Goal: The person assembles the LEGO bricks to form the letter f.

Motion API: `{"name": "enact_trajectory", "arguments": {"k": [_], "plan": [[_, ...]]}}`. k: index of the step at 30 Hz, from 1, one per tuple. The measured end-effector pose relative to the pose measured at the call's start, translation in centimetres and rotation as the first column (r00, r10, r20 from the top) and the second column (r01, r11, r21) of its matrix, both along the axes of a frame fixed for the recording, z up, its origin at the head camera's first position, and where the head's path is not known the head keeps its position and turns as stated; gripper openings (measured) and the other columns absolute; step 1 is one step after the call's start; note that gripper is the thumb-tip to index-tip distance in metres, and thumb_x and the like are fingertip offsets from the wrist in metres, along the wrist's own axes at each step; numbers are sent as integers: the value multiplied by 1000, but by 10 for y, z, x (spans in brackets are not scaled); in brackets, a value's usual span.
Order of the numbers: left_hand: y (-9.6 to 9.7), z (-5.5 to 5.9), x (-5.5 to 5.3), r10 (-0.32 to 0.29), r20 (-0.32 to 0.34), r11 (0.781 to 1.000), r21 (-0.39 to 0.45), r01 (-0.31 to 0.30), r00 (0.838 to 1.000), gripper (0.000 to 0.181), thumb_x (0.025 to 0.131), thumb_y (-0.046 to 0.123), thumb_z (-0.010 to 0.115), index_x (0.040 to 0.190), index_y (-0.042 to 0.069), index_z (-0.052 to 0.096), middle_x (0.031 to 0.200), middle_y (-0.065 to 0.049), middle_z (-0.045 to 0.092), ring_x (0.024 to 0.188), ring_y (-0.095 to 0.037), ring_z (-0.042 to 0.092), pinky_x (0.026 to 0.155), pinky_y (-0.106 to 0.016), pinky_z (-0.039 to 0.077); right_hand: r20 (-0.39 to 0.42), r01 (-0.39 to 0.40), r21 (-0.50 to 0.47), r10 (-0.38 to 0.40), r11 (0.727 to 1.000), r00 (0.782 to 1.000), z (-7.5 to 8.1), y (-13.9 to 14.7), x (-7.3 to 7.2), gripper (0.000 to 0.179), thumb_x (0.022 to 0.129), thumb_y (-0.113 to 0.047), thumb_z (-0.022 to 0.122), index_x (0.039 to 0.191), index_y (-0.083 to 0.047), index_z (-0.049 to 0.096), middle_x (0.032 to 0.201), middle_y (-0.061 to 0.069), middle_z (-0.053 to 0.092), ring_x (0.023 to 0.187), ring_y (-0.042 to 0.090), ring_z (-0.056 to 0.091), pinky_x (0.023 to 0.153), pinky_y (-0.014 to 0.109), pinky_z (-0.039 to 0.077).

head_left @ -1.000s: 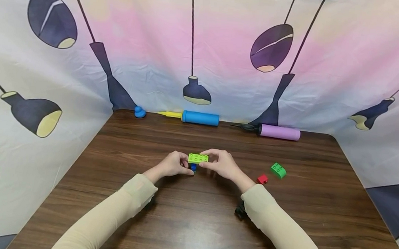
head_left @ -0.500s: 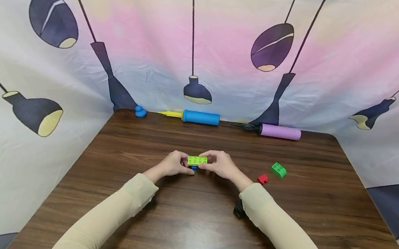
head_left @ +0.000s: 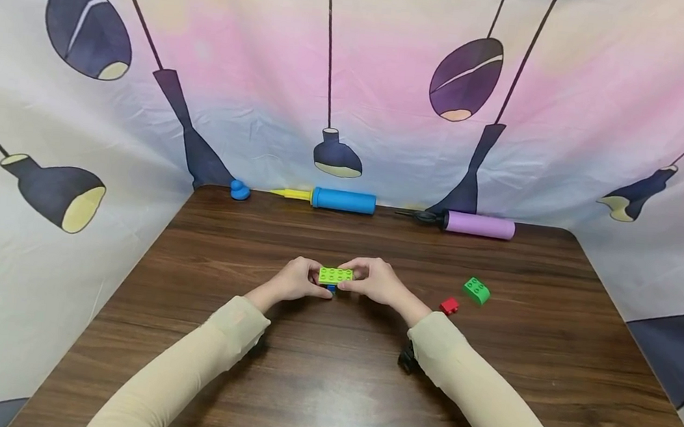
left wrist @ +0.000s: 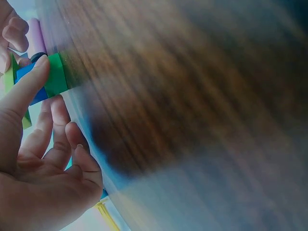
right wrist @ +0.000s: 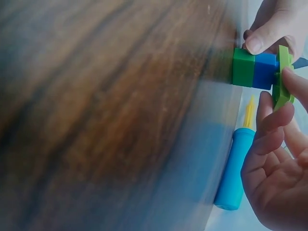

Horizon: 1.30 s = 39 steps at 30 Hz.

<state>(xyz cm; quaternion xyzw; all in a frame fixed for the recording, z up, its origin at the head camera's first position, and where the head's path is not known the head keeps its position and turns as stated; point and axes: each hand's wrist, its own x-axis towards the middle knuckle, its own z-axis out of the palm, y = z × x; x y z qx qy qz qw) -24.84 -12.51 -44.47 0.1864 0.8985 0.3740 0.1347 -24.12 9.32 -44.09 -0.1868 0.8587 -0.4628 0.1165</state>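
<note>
A green brick (right wrist: 244, 67) stands on the wooden table with a blue brick (right wrist: 264, 71) on top of it. Over the blue one is a lime-green plate (head_left: 335, 277) with two rows of studs, slightly tilted in the right wrist view. My left hand (head_left: 296, 280) pinches the two-brick stack between thumb and fingers; its thumb lies across the blue and green bricks in the left wrist view. The lime plate's right end is held between the thumb and fingers of my right hand (head_left: 377, 281). From the head, the plate hides most of the stack.
Right of the hands lie a red brick (head_left: 449, 306) and a green curved-edge brick (head_left: 477, 290). A black object (head_left: 408, 359) is partly under the right sleeve. Along the back are a blue duck (head_left: 240, 190), a blue-and-yellow pump (head_left: 343, 200) and a purple pump (head_left: 479, 225).
The lime plate has come down onto the blue brick and shifted slightly left, so less blue shows beneath it. My right hand moved with it; the left hand stayed nearly still.
</note>
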Motion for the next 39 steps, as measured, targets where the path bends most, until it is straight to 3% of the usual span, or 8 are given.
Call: {"name": "enact_trajectory", "arguments": {"k": [8,19,26,39], "plan": [[-1,-1,-1,3,8,1000,8,-3,1000,23,75,18,85,88,5,70,70,-1,60,60,-12,48,56,-26,41,-9,16,38,-15,999,1000,3,-1,-1,31,81,-26,79,110,-19,72,76,-1,63,58,14,45,55,28,36],[1,0,-1,0,13,1000,9,0,1000,24,75,17,84,89,4,69,71,0,60,62,-12,49,57,-26,41,15,24,51,-25,998,1000,2,0,-1,30,81,-28,80,109,-19,73,78,-1,65,63,15,49,56,28,39],[0,0,-2,-3,20,1000,3,3,1000,23,75,17,85,87,6,69,71,0,60,61,-12,49,57,-25,40,-10,31,101,-30,994,1000,4,-2,-3,30,80,-28,81,108,-21,73,79,-3,67,69,13,58,64,30,45],[1,0,-1,-5,10,1000,4,5,1000,24,75,16,84,89,4,69,71,-1,60,61,-12,48,56,-25,40,-6,29,150,-29,988,1000,10,-3,-3,29,79,-29,81,106,-21,73,77,-3,66,67,14,56,62,29,44]]}}
